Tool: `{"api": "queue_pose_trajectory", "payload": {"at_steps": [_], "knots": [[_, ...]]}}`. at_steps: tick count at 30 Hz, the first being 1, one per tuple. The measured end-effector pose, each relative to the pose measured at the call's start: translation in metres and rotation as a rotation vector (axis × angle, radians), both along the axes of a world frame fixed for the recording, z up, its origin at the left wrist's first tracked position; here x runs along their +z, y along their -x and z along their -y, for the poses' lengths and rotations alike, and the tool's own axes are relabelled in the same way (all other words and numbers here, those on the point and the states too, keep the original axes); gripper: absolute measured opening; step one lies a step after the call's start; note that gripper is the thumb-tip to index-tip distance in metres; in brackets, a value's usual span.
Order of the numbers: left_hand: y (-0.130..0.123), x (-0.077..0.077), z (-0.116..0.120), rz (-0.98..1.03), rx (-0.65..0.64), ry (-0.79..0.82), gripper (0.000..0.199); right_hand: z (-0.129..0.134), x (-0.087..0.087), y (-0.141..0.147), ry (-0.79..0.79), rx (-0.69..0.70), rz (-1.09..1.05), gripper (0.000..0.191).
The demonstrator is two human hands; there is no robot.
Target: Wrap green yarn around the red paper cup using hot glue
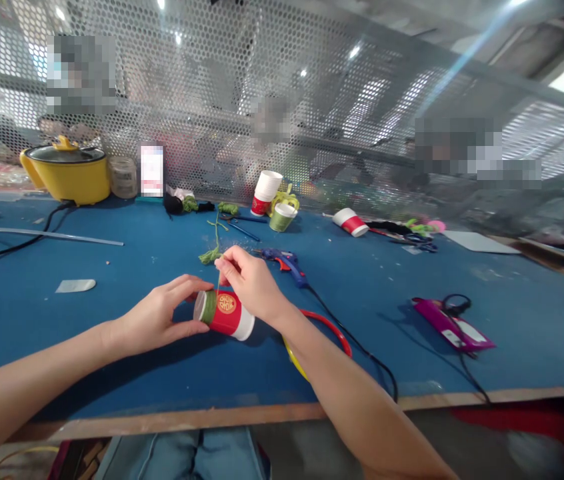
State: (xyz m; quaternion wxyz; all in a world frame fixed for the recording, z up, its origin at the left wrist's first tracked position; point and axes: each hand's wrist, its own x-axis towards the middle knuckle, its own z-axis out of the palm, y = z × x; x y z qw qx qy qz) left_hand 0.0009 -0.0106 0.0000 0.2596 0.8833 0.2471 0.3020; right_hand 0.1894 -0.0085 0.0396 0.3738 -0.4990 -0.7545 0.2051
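A red and white paper cup [229,316] with a gold emblem lies tilted on its side, green yarn [209,308] wound round its base end. My left hand [165,310] grips that wrapped end between thumb and fingers. Above the cup, my right hand [247,277] pinches a strand of the yarn, which runs down to the cup. A loose tuft of green yarn [209,255] lies just behind the hands. Beside my right hand rests a blue glue gun [286,260] with an orange-red trigger, its cord running toward the table's front edge.
Stacked paper cups [266,190], a green-wrapped cup [283,217] and a tipped cup [351,223] stand along the back. A yellow electric pot [69,177] and glass jar [123,179] are back left. A purple pouch [455,327] lies right; red and yellow tubing [335,327] sits under my right forearm.
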Motion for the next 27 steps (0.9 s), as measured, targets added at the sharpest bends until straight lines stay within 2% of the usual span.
{"api": "queue_pose_trajectory", "payload": {"at_steps": [12, 17, 27], "knots": [[-0.0002, -0.0025, 0.0023, -0.042, 0.001, -0.111, 0.042, -0.0013, -0.0019, -0.0005, 0.105, -0.014, 0.167, 0.021], [0.0003, -0.0032, 0.0037, -0.060, 0.015, -0.134, 0.044, -0.0007, 0.0010, -0.0011, 0.162, 0.036, 0.184, 0.019], [-0.0013, -0.0028, 0.0072, -0.059, -0.017, -0.197, 0.049, 0.0000, 0.0016, -0.0012, 0.183, 0.049, 0.222, 0.017]]}}
